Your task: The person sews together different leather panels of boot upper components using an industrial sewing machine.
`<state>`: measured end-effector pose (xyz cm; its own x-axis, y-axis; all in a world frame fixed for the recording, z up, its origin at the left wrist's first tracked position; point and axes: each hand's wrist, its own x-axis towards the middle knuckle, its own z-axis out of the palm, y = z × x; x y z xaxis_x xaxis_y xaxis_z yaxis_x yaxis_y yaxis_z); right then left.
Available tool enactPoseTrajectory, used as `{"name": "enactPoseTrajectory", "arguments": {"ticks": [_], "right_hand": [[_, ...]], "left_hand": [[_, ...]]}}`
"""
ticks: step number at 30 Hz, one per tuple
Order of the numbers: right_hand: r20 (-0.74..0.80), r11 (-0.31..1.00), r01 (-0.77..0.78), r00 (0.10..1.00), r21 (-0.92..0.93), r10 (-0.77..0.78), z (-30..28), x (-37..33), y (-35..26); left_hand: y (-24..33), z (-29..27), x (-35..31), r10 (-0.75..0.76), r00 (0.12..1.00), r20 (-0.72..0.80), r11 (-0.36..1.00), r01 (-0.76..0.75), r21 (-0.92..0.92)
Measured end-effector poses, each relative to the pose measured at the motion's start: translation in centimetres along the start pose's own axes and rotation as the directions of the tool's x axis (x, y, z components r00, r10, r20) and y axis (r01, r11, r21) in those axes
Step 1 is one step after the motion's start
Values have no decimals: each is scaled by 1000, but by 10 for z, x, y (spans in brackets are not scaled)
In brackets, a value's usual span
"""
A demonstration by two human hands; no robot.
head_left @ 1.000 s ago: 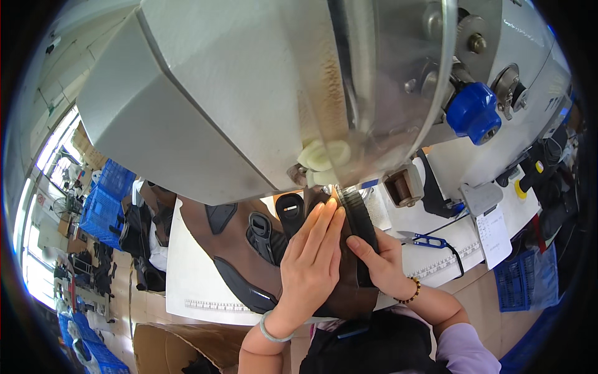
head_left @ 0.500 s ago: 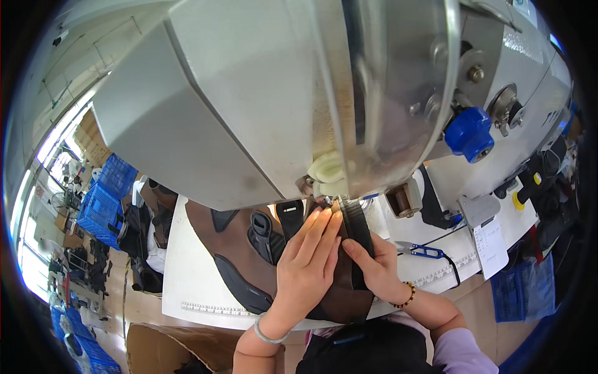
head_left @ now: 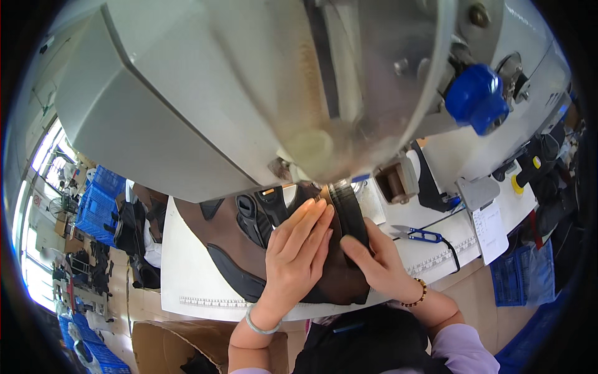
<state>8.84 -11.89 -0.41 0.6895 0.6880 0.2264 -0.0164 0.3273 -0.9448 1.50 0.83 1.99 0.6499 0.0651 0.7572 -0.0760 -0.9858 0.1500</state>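
Note:
A brown fabric piece (head_left: 227, 246) with black padded patches and a black strip (head_left: 349, 212) along its right side lies under the head of a sewing machine (head_left: 205, 81). My left hand (head_left: 296, 249) rests flat on the fabric with its fingers stretched out close together, their tips just in front of the stitching spot. My right hand (head_left: 380, 262) pinches the strip's right edge, thumb on top and the other fingers partly hidden at the far side. The needle itself cannot be made out behind the machine's clear guard.
Blue-handled thread snips (head_left: 420, 234) lie on the white table (head_left: 193, 280) to the right, by a ruler strip (head_left: 436, 262). A paper card (head_left: 489, 230) hangs at the right edge. Below stand a cardboard box (head_left: 156, 343) and a blue crate (head_left: 511, 280).
The fabric has slid away from me under the machine, and both hands have shifted slightly left in the picture. The machine head looms larger as the view has moved.

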Motion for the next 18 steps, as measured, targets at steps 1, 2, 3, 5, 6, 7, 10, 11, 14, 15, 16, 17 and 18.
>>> {"name": "enactPoseTrajectory", "arguments": {"ticks": [1, 2, 3, 5, 6, 7, 10, 11, 14, 15, 16, 17, 18], "right_hand": [[-3, 1000, -6, 1000, 6, 7, 0, -1, 3], [-27, 999, -3, 1000, 43, 4, 1, -1, 10], [-60, 997, 5, 998, 77, 0, 1, 0, 16], [-60, 998, 53, 997, 37, -50, -1, 1, 21], [-43, 995, 102, 994, -5, -103, -3, 1, 23], [-45, 995, 101, 994, -2, -101, -4, 0, 25], [-11, 990, 112, 994, -81, -113, -7, -1, 26], [-18, 993, 106, 994, -58, -107, -7, -2, 26], [-41, 995, 95, 995, 10, -95, -1, -4, 23], [-58, 994, 91, 994, 54, -88, 2, -4, 21], [-57, 994, 92, 994, 52, -89, 4, -5, 17], [-63, 993, 115, 991, -17, -116, 7, -6, 12], [-66, 987, 137, 988, -87, -143, 8, -7, 10]], "left_hand": [[1, 0, 0, 6, 1000, 3, 1000, -6, 18], [2, 0, -1, 3, 1000, 12, 1000, -3, 18], [2, 4, -2, 1, 1000, -6, 1000, -1, 28], [1, 5, -3, -1, 1000, -23, 1000, 1, 21], [0, 6, -3, 0, 1000, -19, 1000, 0, 21], [-1, 7, -3, 7, 1000, -20, 1000, -7, 15], [1, 3, -2, 28, 1000, 0, 999, -28, 34], [3, 2, -1, 37, 999, 22, 998, -38, 59], [7, -1, 0, 65, 997, 45, 989, -70, 127], [7, -2, 0, 65, 997, 43, 990, -70, 126], [7, -2, 1, 73, 996, 53, 987, -80, 139], [8, -3, 1, 80, 995, 63, 984, -89, 152], [8, -4, 1, 78, 995, 60, 985, -87, 152]]}}
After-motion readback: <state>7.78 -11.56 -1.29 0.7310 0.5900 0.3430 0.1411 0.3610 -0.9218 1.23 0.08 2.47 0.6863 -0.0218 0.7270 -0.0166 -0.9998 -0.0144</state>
